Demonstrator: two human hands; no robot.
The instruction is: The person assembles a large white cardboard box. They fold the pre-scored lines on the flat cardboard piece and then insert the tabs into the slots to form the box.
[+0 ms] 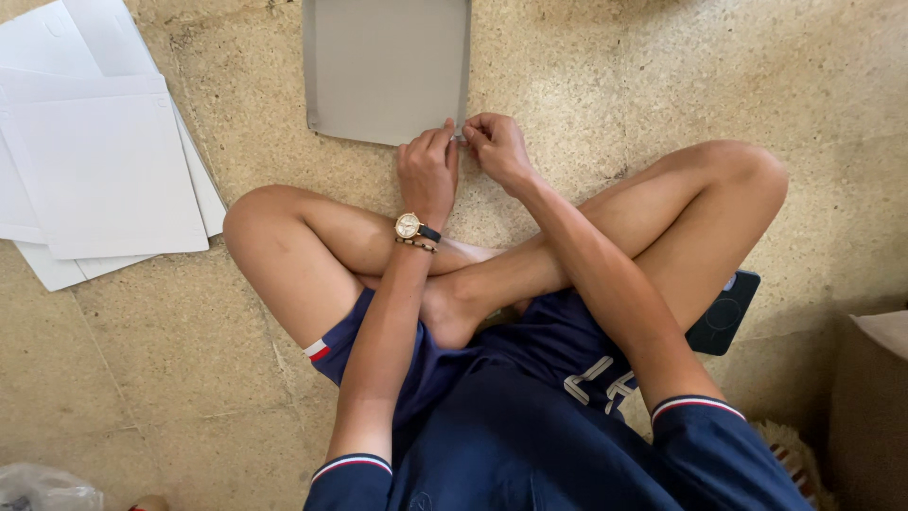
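A flat grey cardboard sheet [386,66] lies on the floor in front of my crossed legs. My left hand [427,168], with a gold watch on its wrist, pinches the sheet's near right corner with closed fingers. My right hand [497,147] meets it at the same corner, fingertips pinched on the edge. Both hands touch each other at that corner. What is between the fingertips beyond the cardboard edge is too small to tell.
A stack of white flat sheets [95,161] lies fanned out on the floor to the left. A dark phone [726,314] sits under my right knee. A brown box [875,407] stands at the right edge, and a clear plastic bag [43,489] shows at bottom left.
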